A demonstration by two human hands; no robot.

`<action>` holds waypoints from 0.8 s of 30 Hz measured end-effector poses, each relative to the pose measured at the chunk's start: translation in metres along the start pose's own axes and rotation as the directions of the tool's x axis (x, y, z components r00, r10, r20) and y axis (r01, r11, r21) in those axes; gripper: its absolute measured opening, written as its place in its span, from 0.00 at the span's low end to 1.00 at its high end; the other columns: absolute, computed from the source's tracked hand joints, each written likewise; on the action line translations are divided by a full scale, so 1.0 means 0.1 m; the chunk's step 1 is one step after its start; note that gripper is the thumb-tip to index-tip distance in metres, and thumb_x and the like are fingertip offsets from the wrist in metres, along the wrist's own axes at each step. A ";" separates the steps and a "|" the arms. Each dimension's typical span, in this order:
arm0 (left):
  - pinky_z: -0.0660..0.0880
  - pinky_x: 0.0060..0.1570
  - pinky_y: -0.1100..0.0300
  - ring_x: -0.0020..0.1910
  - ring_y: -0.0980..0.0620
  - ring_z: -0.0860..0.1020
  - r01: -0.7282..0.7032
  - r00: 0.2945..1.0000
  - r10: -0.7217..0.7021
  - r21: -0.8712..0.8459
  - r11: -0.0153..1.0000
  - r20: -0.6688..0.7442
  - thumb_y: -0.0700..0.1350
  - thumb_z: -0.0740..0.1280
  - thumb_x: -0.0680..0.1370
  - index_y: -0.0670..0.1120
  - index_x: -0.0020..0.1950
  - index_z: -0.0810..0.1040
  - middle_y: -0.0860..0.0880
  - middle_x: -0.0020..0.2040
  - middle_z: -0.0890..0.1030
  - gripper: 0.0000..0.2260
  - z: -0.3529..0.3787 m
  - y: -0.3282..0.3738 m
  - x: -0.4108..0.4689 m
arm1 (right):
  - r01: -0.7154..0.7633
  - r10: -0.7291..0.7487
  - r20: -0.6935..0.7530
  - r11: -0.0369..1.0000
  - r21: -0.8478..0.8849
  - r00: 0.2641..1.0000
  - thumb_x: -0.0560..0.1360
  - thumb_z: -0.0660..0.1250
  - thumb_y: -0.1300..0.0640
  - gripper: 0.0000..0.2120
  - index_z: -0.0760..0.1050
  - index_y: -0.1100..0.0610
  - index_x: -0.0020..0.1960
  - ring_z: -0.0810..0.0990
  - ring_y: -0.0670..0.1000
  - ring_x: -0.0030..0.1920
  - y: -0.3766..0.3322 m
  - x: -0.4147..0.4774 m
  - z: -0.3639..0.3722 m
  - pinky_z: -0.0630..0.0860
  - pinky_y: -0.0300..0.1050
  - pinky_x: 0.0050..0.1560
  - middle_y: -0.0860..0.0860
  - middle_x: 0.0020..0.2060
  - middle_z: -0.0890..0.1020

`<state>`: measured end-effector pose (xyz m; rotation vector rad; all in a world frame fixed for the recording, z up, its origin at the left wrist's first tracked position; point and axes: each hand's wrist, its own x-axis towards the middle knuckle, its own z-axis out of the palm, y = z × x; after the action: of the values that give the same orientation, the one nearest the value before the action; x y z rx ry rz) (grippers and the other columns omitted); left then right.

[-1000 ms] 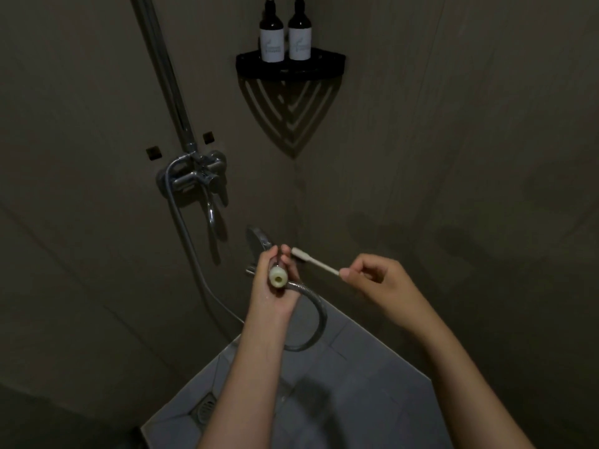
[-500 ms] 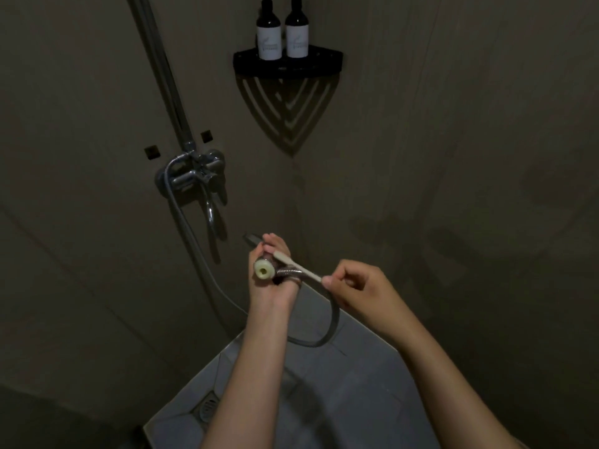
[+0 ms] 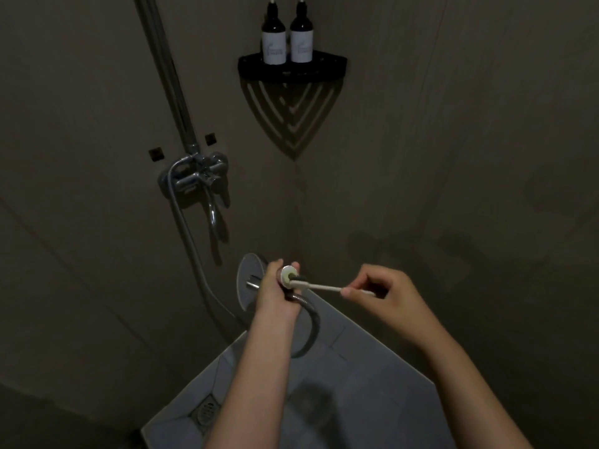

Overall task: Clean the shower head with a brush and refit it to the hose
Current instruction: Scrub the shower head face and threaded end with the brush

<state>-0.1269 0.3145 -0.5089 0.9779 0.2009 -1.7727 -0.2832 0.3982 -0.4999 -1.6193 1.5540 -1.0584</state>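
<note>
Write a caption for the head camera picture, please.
Left hand grips the shower head while right hand holds a brush at its handle opening.

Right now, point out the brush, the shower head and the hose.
brush (image 3: 324,287): head view, on its white handle.
shower head (image 3: 247,270): head view, on the round grey disc.
hose (image 3: 315,325): head view, on the hanging metal loop.

Bare left hand (image 3: 275,294) and bare right hand (image 3: 390,298) on slim, uncovered forearms.
</note>
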 end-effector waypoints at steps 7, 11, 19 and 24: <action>0.73 0.20 0.70 0.33 0.53 0.75 -0.019 1.000 0.018 -0.057 0.998 -0.020 0.36 0.63 0.76 0.40 0.35 0.70 0.45 0.36 0.73 0.10 0.05 -0.04 -0.05 | 0.009 -0.031 -0.105 0.980 -0.200 0.994 0.67 0.71 0.43 0.10 0.77 0.49 0.37 0.75 0.42 0.33 -0.03 0.05 0.17 0.73 0.46 0.36 0.43 0.30 0.79; 0.70 0.18 0.72 0.21 0.56 0.76 0.005 1.000 -0.005 -0.035 0.999 -0.009 0.37 0.62 0.76 0.41 0.35 0.70 0.45 0.30 0.77 0.09 0.04 0.01 -0.04 | -0.017 0.002 -0.138 0.994 -0.106 0.990 0.65 0.70 0.41 0.12 0.77 0.50 0.36 0.72 0.40 0.31 0.09 0.04 0.09 0.70 0.45 0.35 0.43 0.29 0.78; 0.71 0.17 0.71 0.16 0.56 0.75 -0.017 1.000 0.016 -0.044 0.999 -0.016 0.37 0.63 0.76 0.41 0.35 0.70 0.46 0.36 0.73 0.10 0.07 -0.04 -0.04 | 0.021 -0.022 -0.014 0.998 -0.060 1.000 0.63 0.69 0.39 0.16 0.79 0.52 0.38 0.80 0.49 0.38 -0.02 0.06 0.15 0.77 0.55 0.41 0.49 0.34 0.82; 0.70 0.18 0.72 0.17 0.56 0.75 -0.009 1.000 0.009 0.004 1.000 0.007 0.37 0.63 0.76 0.41 0.34 0.69 0.45 0.35 0.73 0.11 0.09 -0.09 -0.08 | 0.002 -0.013 -0.118 0.996 -0.093 0.993 0.64 0.69 0.39 0.15 0.78 0.51 0.36 0.73 0.41 0.31 0.04 0.05 0.07 0.71 0.46 0.35 0.44 0.29 0.79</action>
<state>-0.1385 0.3191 -0.5004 0.9745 0.1883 -1.7685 -0.2788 0.3919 -0.5062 -1.6517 1.6980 -1.1192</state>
